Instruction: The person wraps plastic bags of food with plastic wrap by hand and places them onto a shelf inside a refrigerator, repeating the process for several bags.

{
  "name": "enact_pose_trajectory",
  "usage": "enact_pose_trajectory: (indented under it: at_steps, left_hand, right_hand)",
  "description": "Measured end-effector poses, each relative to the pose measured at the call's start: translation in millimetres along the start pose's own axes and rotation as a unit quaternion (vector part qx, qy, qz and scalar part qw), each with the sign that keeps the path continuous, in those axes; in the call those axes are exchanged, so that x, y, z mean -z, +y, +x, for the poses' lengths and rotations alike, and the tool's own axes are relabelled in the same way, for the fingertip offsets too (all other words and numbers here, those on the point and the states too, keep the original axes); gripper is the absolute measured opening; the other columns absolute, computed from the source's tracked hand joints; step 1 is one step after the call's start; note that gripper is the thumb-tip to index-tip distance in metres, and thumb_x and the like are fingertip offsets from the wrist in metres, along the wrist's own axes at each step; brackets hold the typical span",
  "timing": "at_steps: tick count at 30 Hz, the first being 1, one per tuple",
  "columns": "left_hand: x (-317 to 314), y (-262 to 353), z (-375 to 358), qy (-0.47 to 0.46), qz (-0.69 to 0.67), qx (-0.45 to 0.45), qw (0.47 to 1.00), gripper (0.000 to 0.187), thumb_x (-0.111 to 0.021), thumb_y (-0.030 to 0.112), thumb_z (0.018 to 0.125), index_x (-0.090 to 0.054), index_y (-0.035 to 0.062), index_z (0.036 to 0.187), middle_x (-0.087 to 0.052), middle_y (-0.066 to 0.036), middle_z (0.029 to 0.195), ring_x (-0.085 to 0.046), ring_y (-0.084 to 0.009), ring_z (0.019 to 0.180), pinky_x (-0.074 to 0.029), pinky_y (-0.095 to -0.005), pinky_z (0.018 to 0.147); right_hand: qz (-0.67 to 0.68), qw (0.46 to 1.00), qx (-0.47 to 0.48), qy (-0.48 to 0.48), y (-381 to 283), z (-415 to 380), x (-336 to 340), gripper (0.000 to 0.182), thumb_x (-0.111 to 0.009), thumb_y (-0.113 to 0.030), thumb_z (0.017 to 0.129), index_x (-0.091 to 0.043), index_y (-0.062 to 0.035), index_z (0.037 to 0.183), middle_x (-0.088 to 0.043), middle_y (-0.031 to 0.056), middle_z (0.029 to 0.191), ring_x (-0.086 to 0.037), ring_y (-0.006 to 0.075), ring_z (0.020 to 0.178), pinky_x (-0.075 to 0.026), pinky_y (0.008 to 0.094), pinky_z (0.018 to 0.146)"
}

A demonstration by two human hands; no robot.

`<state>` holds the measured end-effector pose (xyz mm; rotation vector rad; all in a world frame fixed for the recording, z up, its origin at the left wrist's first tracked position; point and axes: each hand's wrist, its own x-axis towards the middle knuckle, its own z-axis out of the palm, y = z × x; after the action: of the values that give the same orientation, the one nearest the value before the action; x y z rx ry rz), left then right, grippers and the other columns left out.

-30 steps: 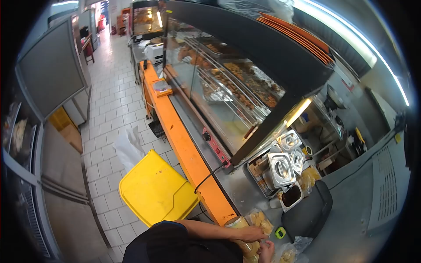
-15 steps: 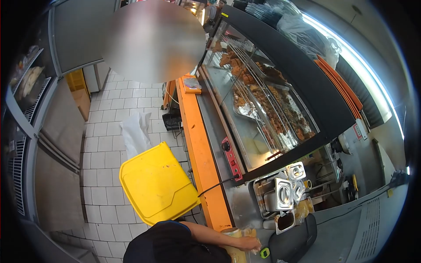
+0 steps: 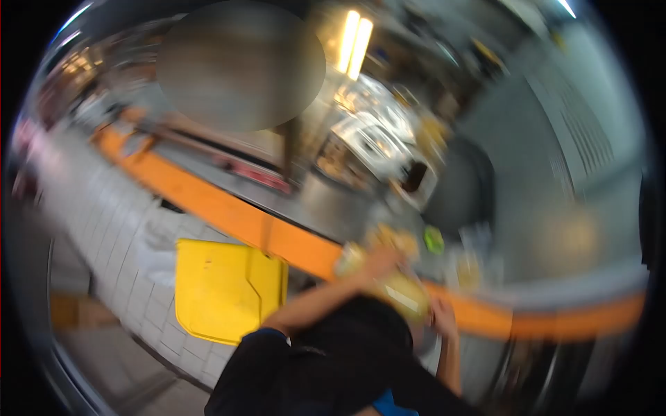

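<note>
My left hand point(image 3: 385, 262) reaches over the counter and overlaps some pale yellow pieces point(image 3: 394, 239); its fingers are smeared by motion. Just below it lies a yellowish, shiny bundle or tub point(image 3: 404, 294) close against my body, too blurred to name. My right hand point(image 3: 442, 317) is at the near right side of that bundle, fingers bent toward it, and I cannot tell whether they grip anything. A small bright green object point(image 3: 433, 239) sits a little beyond my left hand.
Metal food containers with lids point(image 3: 374, 142) stand farther back, beside a dark grey rounded panel point(image 3: 461, 187). An orange counter edge point(image 3: 208, 201) runs along the front. Below it, at left, is a yellow bin lid point(image 3: 225, 291) above the tiled floor point(image 3: 149, 312).
The view has swung right and down over the counter, blurring it. My right hand has come into view, and the bundle now shows more fully. My left hand stays near the yellow pieces.
</note>
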<state>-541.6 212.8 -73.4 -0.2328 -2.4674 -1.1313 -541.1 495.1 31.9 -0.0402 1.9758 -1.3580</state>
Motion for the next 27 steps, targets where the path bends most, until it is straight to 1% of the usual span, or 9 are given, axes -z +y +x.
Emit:
enact_pose_trajectory:
  at_steps: [1,2,4,7,10,16,21,25,27]
  left_hand:
    - [20.9,14.4,2.1,-0.053,-0.021,0.064,0.996,0.022,-0.06,0.026,0.085,-0.076,0.0128,0.089,-0.071,-0.015,0.083,-0.069,-0.0324,0.08,-0.052,-0.0447,0.073]
    - [55.9,47.1,10.5,-0.07,-0.053,0.091,0.992,0.024,-0.054,0.022,0.086,-0.075,0.0107,0.09,-0.073,-0.013,0.081,-0.07,-0.031,0.074,-0.053,-0.0438,0.069]
    - [47.3,38.8,3.0,-0.044,-0.036,0.014,0.998,0.017,-0.058,0.017,0.089,-0.074,0.011,0.088,-0.07,-0.017,0.078,-0.068,-0.0353,0.072,-0.052,-0.0437,0.064]
    - [65.2,62.5,4.4,-0.091,-0.015,0.03,0.995,0.012,-0.064,0.019,0.088,-0.07,0.008,0.084,-0.065,-0.02,0.073,-0.064,-0.039,0.07,-0.049,-0.0455,0.062]
    - [74.9,69.0,-3.9,-0.08,-0.033,0.06,0.994,0.024,-0.068,0.024,0.088,-0.064,0.0024,0.081,-0.059,-0.021,0.068,-0.059,-0.0411,0.065,-0.044,-0.0456,0.058]
    - [104.0,91.0,-13.8,-0.151,-0.121,0.086,0.977,0.02,-0.07,0.017,0.089,-0.067,-0.0021,0.084,-0.061,-0.02,0.069,-0.057,-0.0335,0.06,-0.043,-0.0392,0.057]
    - [131.6,113.4,-3.4,-0.108,-0.206,0.12,0.965,0.019,-0.072,0.016,0.087,-0.07,-0.0021,0.087,-0.063,-0.019,0.071,-0.058,-0.0256,0.057,-0.043,-0.0367,0.056]
    - [143.9,101.7,42.4,-0.083,-0.012,0.165,0.983,0.019,-0.073,0.018,0.086,-0.072,-0.0005,0.087,-0.066,-0.018,0.072,-0.055,-0.0213,0.057,-0.044,-0.0342,0.056]
    - [124.9,59.2,67.8,-0.083,-0.006,0.188,0.979,0.023,-0.069,0.023,0.089,-0.071,0.0002,0.084,-0.065,-0.018,0.072,-0.059,-0.027,0.059,-0.046,-0.0369,0.057]
  right_hand:
    - [-0.03,0.992,0.124,0.016,-19.7,-14.0,-16.7,0.018,-0.065,-0.023,0.094,-0.054,-0.0104,0.087,-0.05,-0.0014,0.072,-0.05,0.0095,0.065,-0.04,0.0252,0.054]
    - [-0.296,0.924,0.224,0.087,-28.0,-20.0,-9.5,0.024,-0.075,-0.017,0.082,-0.054,-0.007,0.088,-0.047,0.0004,0.07,-0.047,0.014,0.064,-0.041,0.0295,0.057]
    - [-0.365,0.888,0.207,0.188,-20.1,-28.3,-0.7,0.026,-0.079,-0.007,0.071,-0.058,-0.0042,0.085,-0.052,0.0054,0.072,-0.049,0.0176,0.066,-0.043,0.034,0.062]
    - [-0.389,0.832,0.249,0.308,-15.1,-38.9,-2.4,0.017,-0.074,-0.008,0.079,-0.059,-0.002,0.083,-0.052,0.008,0.07,-0.052,0.017,0.063,-0.044,0.0301,0.06]
    - [-0.124,0.975,0.083,0.162,-4.2,-42.6,13.0,0.017,-0.061,-0.015,0.096,-0.062,-0.0011,0.086,-0.065,0.0073,0.081,-0.06,0.0113,0.07,-0.048,0.0272,0.068]
    - [0.176,0.917,0.271,0.234,-21.0,-15.0,-10.3,0.027,-0.046,-0.02,0.105,-0.05,-0.0039,0.085,-0.055,0.002,0.072,-0.054,0.0097,0.06,-0.052,0.0277,0.065]
    - [0.133,0.956,0.223,0.139,-56.0,-2.9,-6.0,0.025,-0.044,-0.022,0.106,-0.046,-0.0067,0.087,-0.046,-0.0009,0.07,-0.045,0.0077,0.057,-0.043,0.0242,0.054]
    - [0.065,0.975,0.214,0.003,-104.1,37.6,-0.1,0.02,-0.057,-0.024,0.099,-0.048,-0.0071,0.092,-0.043,-0.0014,0.07,-0.039,0.0063,0.054,-0.036,0.0248,0.049]
    - [-0.243,0.901,0.355,0.048,-113.9,74.9,-9.3,0.026,-0.069,-0.025,0.089,-0.053,-0.0064,0.097,-0.048,0.0016,0.071,-0.049,0.0132,0.062,-0.043,0.0302,0.058]
